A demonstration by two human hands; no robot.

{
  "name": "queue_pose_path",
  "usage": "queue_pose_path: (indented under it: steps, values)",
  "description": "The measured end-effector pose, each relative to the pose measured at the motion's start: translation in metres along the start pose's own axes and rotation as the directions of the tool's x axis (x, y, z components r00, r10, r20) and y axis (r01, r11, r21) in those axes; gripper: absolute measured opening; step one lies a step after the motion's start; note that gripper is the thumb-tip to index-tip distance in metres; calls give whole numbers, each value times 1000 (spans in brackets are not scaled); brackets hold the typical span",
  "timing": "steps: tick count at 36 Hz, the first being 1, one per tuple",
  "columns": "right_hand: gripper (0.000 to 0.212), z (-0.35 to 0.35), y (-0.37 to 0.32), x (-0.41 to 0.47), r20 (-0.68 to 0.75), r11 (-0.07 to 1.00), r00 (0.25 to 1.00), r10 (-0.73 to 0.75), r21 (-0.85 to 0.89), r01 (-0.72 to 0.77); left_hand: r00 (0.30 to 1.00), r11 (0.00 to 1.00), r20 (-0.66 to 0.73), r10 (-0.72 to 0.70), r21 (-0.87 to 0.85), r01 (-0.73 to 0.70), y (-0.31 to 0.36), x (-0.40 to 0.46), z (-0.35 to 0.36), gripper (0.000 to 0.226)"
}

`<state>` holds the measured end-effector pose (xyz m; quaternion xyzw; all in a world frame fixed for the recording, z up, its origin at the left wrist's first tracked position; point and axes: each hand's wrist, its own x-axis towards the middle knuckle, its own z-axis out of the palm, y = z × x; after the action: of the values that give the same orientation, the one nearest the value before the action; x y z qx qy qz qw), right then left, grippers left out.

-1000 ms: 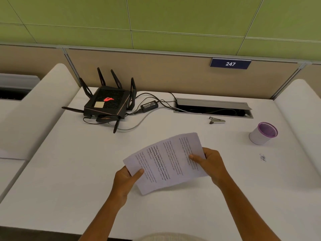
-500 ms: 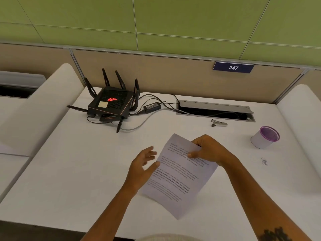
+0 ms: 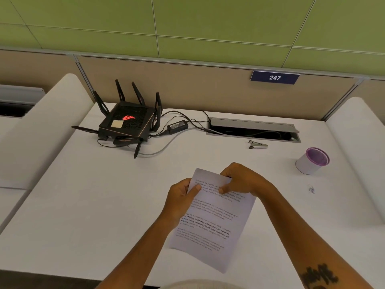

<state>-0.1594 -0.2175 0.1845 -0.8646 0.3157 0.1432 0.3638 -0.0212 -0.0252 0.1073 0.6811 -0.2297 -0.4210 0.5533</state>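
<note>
A printed white sheet of paper (image 3: 216, 222) hangs lengthwise above the white desk (image 3: 87, 205), its text facing me. My left hand (image 3: 181, 199) pinches the sheet's upper left edge with the thumb on the printed side. My right hand (image 3: 243, 180) grips the top right corner, thumb on the front and fingers curled behind. Both hands are close together at the top of the sheet. The lower end of the paper hangs free toward me.
A black router (image 3: 127, 124) with several antennas and its cables sits at the back left. A small stapler (image 3: 258, 144) lies before the open cable tray (image 3: 253, 130). A white cup with a purple rim (image 3: 312, 160) stands at the right. White side dividers flank the desk.
The sheet turned from lying sideways between my hands to hanging lengthwise. My left hand let go of it, then took hold again at the top left edge. My right hand kept its hold throughout.
</note>
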Motion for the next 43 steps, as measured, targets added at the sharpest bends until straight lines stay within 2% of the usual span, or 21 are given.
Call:
queue_pose_path:
  steps: [11,14,18,20,24,30,36,43]
  values:
    - [29,-5,18,16,-3,999,999,-43,-18,43,996,999,-70,-52,-6,52,-7,12,13,15]
    - [33,-9,32,24,-58,998,997,-42,40,44,995,999,-88,-53,2,53,-10,19,14,14]
    - [35,-19,62,40,-181,972,980,81,233,-37,991,996,-103,-80,-40,76,-13,28,14,13]
    - [36,-27,82,49,-270,966,955,125,253,-55,990,995,-110,-91,-61,85,-14,33,14,12]
    - [40,-44,121,68,-407,974,888,213,164,-159,987,992,-108,-120,-63,113,-18,45,15,14]
    - [58,-68,157,96,-461,948,832,309,77,-309,986,990,-99,-135,-42,132,-23,64,17,13]
    - [71,-86,175,129,-454,927,837,306,-56,-370,983,986,-91,-161,-47,158,-28,79,21,14]
    - [71,-94,185,159,-394,913,879,267,-190,-362,976,980,-91,-197,-27,195,-30,92,25,15]
